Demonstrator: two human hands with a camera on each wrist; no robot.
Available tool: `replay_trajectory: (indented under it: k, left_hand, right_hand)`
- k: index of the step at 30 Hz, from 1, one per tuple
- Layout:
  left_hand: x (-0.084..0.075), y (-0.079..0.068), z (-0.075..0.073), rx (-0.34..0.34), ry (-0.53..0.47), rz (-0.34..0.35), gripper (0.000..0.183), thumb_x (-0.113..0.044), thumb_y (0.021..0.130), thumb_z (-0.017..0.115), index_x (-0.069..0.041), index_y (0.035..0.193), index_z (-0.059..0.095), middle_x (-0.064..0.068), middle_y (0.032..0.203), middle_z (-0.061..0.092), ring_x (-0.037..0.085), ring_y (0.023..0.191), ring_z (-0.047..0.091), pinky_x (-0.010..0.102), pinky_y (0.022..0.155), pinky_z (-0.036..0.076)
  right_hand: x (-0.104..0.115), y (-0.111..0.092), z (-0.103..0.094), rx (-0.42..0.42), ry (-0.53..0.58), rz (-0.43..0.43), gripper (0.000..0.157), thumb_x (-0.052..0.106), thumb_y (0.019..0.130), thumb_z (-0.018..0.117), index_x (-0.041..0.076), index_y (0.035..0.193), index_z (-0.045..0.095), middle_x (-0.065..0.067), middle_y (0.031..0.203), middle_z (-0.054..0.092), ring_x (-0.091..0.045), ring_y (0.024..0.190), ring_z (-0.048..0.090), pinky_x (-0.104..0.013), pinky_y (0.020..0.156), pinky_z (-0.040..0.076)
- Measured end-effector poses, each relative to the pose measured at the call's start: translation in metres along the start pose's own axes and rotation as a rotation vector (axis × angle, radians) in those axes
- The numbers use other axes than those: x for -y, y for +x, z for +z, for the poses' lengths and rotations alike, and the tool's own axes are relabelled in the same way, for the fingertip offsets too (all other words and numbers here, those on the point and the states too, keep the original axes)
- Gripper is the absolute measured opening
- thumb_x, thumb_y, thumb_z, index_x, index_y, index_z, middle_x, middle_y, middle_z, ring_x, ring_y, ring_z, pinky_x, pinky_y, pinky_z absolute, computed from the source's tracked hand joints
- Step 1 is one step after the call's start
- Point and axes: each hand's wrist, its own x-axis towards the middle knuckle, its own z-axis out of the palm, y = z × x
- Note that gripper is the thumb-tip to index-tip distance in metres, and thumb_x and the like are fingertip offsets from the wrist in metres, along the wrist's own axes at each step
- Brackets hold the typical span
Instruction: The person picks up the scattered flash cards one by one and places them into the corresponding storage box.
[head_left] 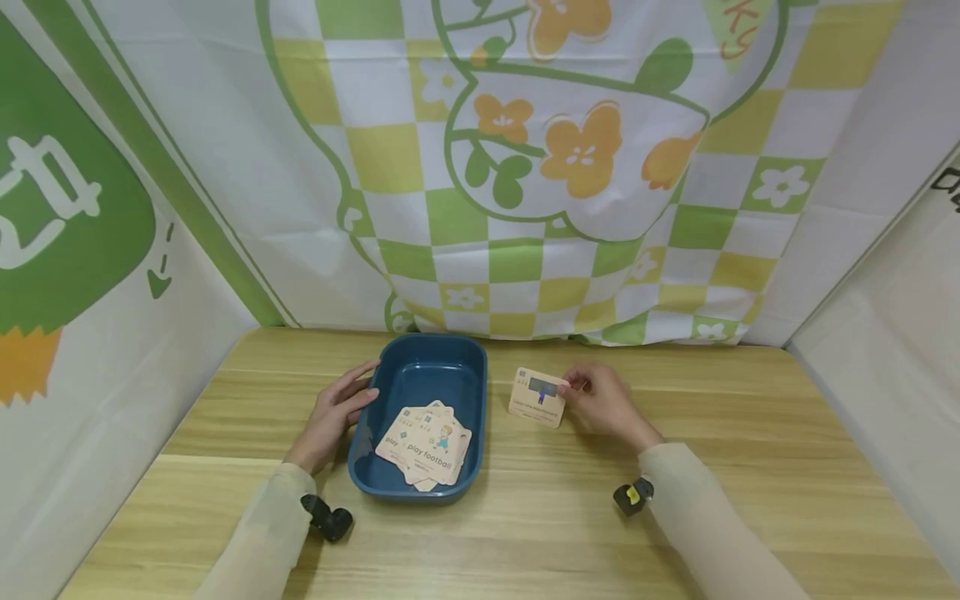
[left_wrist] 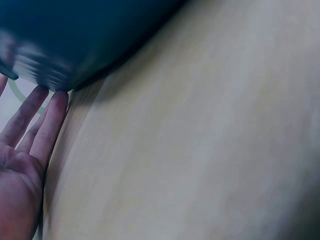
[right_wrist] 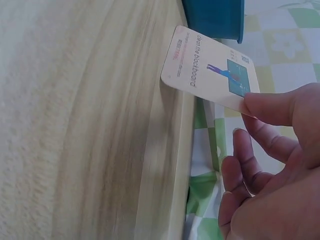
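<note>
A flashcard (head_left: 537, 398) is pinched at its edge by my right hand (head_left: 600, 404), just right of the blue tray (head_left: 480, 392). In the right wrist view the card (right_wrist: 210, 67) reads "clean the blackboard" and shows a figure at a board; thumb and forefinger hold its corner, with the card tilted above the table. My left hand (head_left: 337, 417) rests against the tray's left side. In the left wrist view its straight fingers (left_wrist: 50, 125) touch the tray's outer wall (left_wrist: 85, 40). Inside the tray's near end lies a loose pile of flashcards (head_left: 427, 446), "play football" on top.
The tray stands on a wooden table (head_left: 540, 533) whose back edge meets a hanging cloth (head_left: 517, 258) with green and yellow checks. White printed panels rise at the left and right sides. A small black camera (head_left: 327, 518) sits at the left wrist, another (head_left: 632, 497) at the right.
</note>
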Motion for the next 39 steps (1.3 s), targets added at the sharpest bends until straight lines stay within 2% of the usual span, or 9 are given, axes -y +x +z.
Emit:
replay_trajectory:
  k: [4,13,20,31,39]
  left_hand:
    - [0.001,0.001,0.000,-0.004,0.010,-0.002,0.057,-0.024,0.103,0.061,-0.009,0.155,0.042,0.023,0.152,0.044,0.017,0.119,0.060,0.024,0.090,0.054]
    - [-0.001,0.000,0.001,-0.004,0.014,-0.004,0.057,-0.023,0.103,0.060,-0.008,0.155,0.042,0.023,0.152,0.043,0.015,0.118,0.060,0.024,0.090,0.054]
    - [0.000,0.000,0.000,-0.003,0.007,-0.004,0.056,-0.022,0.103,0.061,-0.009,0.155,0.042,0.023,0.151,0.044,0.016,0.117,0.060,0.024,0.090,0.054]
    - [0.000,0.000,0.000,0.000,0.020,0.000,0.057,-0.023,0.103,0.060,-0.009,0.155,0.042,0.023,0.151,0.044,0.017,0.119,0.060,0.024,0.090,0.054]
    - [0.000,0.000,0.000,-0.001,0.014,-0.003,0.057,-0.024,0.104,0.060,-0.009,0.155,0.042,0.023,0.152,0.044,0.019,0.121,0.059,0.024,0.091,0.053]
  right_hand:
    - [0.001,-0.003,-0.001,-0.019,0.017,0.020,0.009,0.009,0.095,0.070,0.000,0.095,0.073,-0.008,0.089,0.066,-0.024,0.086,0.058,-0.038,0.080,0.047]
    - [0.013,-0.007,-0.013,-0.026,0.141,0.088,0.013,0.011,0.098,0.067,-0.003,0.099,0.069,-0.009,0.088,0.066,-0.024,0.086,0.057,-0.034,0.075,0.046]
    - [0.031,-0.011,-0.026,-0.033,0.199,0.084,0.014,0.012,0.098,0.067,-0.002,0.098,0.069,-0.008,0.088,0.065,-0.022,0.084,0.055,-0.031,0.069,0.044]
    - [0.062,-0.018,-0.041,-0.029,0.291,0.066,0.016,0.016,0.099,0.068,0.000,0.103,0.069,-0.010,0.095,0.065,-0.024,0.088,0.054,-0.032,0.072,0.044]
    - [0.074,-0.017,-0.035,-0.018,0.272,0.037,0.015,0.017,0.098,0.069,0.002,0.101,0.070,-0.008,0.094,0.065,-0.023,0.089,0.054,-0.032,0.072,0.042]
